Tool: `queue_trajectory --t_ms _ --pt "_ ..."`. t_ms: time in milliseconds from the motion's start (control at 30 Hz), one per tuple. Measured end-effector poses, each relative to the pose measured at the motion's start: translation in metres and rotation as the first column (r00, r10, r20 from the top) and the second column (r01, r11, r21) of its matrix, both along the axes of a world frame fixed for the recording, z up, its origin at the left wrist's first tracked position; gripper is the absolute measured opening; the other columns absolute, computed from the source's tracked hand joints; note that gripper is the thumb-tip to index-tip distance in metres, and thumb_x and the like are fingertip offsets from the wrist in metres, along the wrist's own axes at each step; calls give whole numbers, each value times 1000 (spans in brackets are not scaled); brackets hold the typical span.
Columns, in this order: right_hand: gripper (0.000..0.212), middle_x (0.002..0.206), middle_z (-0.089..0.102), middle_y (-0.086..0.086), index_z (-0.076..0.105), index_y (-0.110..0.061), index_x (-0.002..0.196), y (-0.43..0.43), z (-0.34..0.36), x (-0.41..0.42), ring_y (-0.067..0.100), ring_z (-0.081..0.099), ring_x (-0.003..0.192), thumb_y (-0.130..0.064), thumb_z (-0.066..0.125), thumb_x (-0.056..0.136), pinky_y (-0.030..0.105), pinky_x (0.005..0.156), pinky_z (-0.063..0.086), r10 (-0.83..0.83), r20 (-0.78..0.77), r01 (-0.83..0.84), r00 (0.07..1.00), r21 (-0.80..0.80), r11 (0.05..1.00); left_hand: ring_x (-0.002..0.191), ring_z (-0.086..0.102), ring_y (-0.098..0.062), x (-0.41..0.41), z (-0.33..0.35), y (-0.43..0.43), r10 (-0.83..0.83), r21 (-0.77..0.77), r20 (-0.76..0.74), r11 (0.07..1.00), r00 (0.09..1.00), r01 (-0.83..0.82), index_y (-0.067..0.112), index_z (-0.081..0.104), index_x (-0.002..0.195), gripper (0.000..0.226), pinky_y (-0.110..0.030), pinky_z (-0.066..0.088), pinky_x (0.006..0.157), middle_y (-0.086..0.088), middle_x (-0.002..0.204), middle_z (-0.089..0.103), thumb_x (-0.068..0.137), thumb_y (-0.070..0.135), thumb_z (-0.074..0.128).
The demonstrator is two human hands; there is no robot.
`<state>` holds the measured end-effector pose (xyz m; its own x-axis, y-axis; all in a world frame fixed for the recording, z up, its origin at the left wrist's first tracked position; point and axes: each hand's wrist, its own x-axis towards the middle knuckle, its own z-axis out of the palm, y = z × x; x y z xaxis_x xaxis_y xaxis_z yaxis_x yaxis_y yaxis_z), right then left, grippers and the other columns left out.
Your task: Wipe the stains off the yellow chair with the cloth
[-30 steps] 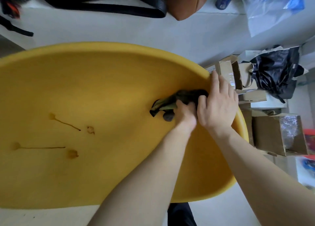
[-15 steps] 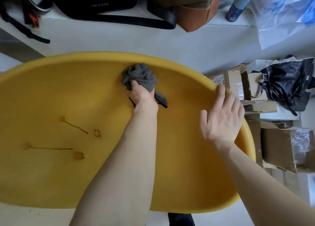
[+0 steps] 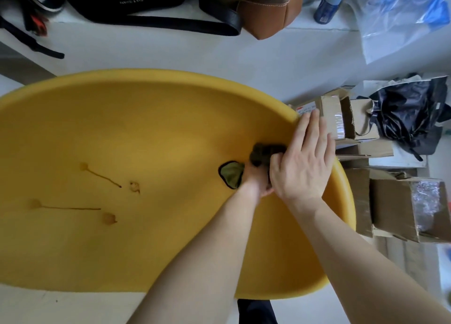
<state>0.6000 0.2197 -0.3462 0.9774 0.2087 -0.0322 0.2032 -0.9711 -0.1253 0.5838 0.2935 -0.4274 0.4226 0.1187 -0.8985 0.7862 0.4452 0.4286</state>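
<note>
Head view: I see the left hand curled round the cloth, holding it against the yellow chair near its right rim. The right hand lies flat with its fingers straight, reaching over that rim and touching the cloth. Brown stains mark the seat's left part, well apart from the cloth.

You get bright, soft, even light with only faint shadows on the yellow chair, washed-out whites at upper right, mild motion blur on the cloth, and wide-angle bowing toward the frame edges.
</note>
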Motion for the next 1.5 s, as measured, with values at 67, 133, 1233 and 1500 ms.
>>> queue_trajectory --t_ms 67,133,1233,1500 --pt "84 167 7 17 10 -2 159 6 -12 -19 30 3 155 -21 53 89 46 125 1 164 -6 -164 986 -10 986 112 65 -32 17 6 36 258 62 27 964 966 -259 24 48 131 33 -42 57 85 -10 132 60 101 37 53" --pt "82 168 4 15 9 -4 159 17 -31 -41 28 0 156 -17 52 90 47 126 5 254 -81 -253 964 21 967 108 61 -31 35 10 88 418 263 149 857 896 -444 19 48 126 36 -39 51 92 -10 123 59 99 40 57" --pt "79 163 18 19 23 -34 157 285 -202 -147 49 19 143 -54 52 87 59 116 23 326 -187 -276 927 252 927 91 63 -21 -287 -33 355 90 935 95 334 991 -120 23 66 96 15 -35 48 86 8 96 62 89 15 55" --pt "61 127 56 9 55 -34 135 274 -234 -318 40 43 109 -50 64 76 55 82 54 804 -195 -755 562 275 595 95 53 -29 -363 -31 363 -123 971 -238 -45 963 235 22 67 98 19 -46 43 76 -2 105 63 83 14 58"
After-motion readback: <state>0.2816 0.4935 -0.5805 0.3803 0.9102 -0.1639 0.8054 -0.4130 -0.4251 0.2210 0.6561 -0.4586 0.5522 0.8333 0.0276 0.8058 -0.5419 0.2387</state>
